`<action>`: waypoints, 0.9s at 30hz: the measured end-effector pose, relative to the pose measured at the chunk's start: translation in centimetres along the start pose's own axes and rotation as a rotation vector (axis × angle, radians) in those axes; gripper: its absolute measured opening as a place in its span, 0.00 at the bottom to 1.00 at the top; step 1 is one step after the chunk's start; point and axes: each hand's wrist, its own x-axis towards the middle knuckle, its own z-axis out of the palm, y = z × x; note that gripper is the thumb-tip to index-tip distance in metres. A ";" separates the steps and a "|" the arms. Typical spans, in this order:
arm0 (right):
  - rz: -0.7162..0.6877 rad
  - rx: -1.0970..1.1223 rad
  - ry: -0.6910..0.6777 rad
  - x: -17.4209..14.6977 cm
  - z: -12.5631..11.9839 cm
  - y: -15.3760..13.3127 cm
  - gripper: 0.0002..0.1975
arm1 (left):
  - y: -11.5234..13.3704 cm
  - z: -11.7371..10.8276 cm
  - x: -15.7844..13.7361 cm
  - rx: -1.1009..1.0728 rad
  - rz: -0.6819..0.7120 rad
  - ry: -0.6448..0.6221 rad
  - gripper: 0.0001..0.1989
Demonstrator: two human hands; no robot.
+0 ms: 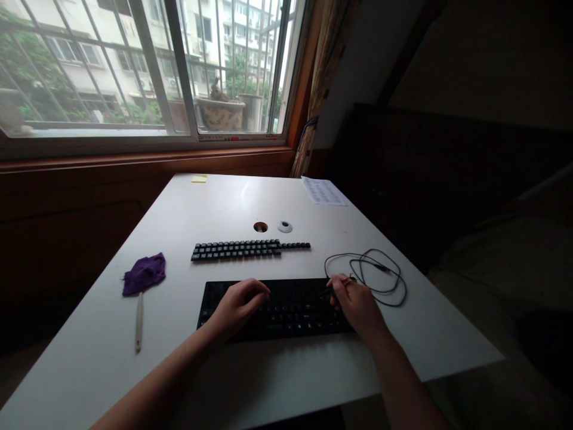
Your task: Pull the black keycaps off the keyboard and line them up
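A black keyboard (286, 322) lies near the front of the white table, several keys gone from its upper part. Over its left half rests my left hand (242, 301), fingers loosely bent and apart from the thumb, holding nothing I can see. My right hand (351, 298) is closed in a pinch above the keyboard's right end; a small dark piece shows at its fingertips, too dim to name. Behind the keyboard, loose black keycaps (235, 251) stand in rows, with a shorter row of keycaps (295, 245) reaching to the right.
A black cable (400, 280) lies coiled to the right. At the left is a purple cloth (145, 275) beside a pale stick (139, 322). Farther back are a round hole (260, 227), a white ring cover (285, 227), a printed sheet (324, 191) and a yellow note (199, 178).
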 end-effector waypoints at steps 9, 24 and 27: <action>-0.057 0.120 -0.048 -0.1 0.7 -5.0 0.21 | -0.1 0.1 0.0 0.013 0.053 0.005 0.06; -0.122 0.267 -0.071 0.2 4.0 -9.8 0.20 | -0.7 1.1 -0.5 0.094 0.199 -0.022 0.11; -0.137 0.262 -0.082 0.2 4.1 -10.0 0.20 | -0.8 1.1 -0.4 0.092 0.193 -0.020 0.10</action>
